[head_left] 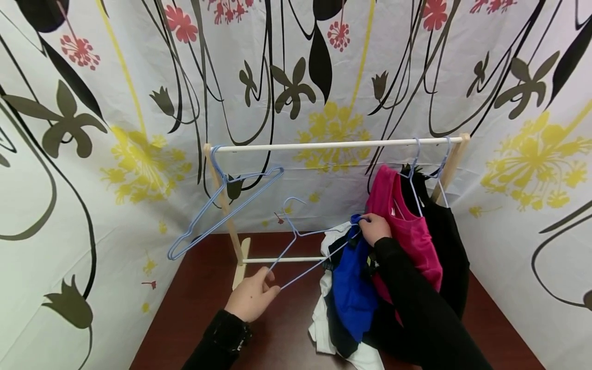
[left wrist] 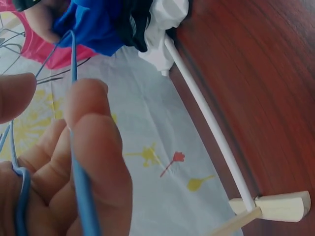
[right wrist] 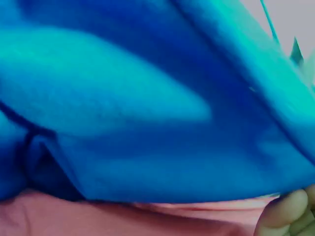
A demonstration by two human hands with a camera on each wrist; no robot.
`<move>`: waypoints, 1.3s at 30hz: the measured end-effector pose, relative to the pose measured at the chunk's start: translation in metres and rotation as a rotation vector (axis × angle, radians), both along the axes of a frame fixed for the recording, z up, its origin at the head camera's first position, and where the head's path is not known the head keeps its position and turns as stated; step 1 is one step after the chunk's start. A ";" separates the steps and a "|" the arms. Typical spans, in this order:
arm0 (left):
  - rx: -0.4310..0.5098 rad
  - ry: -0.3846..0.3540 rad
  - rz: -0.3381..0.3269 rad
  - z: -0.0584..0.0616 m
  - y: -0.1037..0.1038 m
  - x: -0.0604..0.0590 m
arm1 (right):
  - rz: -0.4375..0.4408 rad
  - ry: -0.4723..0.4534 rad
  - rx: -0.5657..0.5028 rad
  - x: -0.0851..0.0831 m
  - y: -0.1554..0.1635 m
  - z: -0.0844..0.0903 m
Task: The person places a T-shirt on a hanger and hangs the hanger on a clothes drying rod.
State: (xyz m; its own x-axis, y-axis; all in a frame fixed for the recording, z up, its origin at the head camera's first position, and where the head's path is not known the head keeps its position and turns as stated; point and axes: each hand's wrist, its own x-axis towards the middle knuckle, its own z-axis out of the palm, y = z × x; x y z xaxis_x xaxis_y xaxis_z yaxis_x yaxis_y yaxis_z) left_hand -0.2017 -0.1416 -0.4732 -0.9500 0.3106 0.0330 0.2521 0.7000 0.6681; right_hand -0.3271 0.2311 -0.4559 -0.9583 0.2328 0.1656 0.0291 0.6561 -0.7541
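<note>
A light blue wire hanger [head_left: 296, 234] spans the space between my hands, its hook up and off the rail. My left hand [head_left: 252, 297] holds its left end; in the left wrist view the wire runs between thumb and curled fingers [left wrist: 96, 142]. At the other end my right hand [head_left: 375, 229] pinches the top of a blue garment [head_left: 353, 298], near the hanger's right tip. Cloth hides exactly how tip and garment meet. Blue fabric [right wrist: 123, 162] fills most of the right wrist view, with fingertips [right wrist: 285, 211] at its lower edge. White [head_left: 321, 318] and dark cloth hang beside the blue garment.
A wooden rack with a white rail [head_left: 314, 146] stands on the dark red table [head_left: 185, 308]. Two nested blue hangers [head_left: 226, 221] hang at its left. A pink top [head_left: 416, 236] and a black top [head_left: 446, 241] hang at its right. Patterned curtain [head_left: 296, 61] surrounds it.
</note>
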 end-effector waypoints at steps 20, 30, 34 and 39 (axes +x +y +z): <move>0.064 -0.058 -0.011 -0.003 0.011 0.007 | 0.267 0.379 0.439 0.003 -0.005 -0.004; 0.102 -0.087 -0.038 0.003 0.007 0.012 | 0.219 0.479 0.558 0.004 0.020 0.003; 0.101 -0.084 -0.037 0.005 0.008 0.012 | 0.243 0.447 0.530 0.005 0.018 0.004; 0.095 -0.080 -0.040 0.006 0.011 0.011 | 0.290 0.408 0.510 0.008 0.005 0.005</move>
State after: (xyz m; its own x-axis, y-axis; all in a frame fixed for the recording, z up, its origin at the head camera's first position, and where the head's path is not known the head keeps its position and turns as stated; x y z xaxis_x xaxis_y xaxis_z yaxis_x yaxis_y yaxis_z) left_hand -0.1908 -0.1307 -0.4668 -0.9378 0.3470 -0.0114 0.2215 0.6230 0.7502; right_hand -0.3192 0.2360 -0.4513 -0.8081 -0.2247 0.5446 -0.4195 0.8685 -0.2642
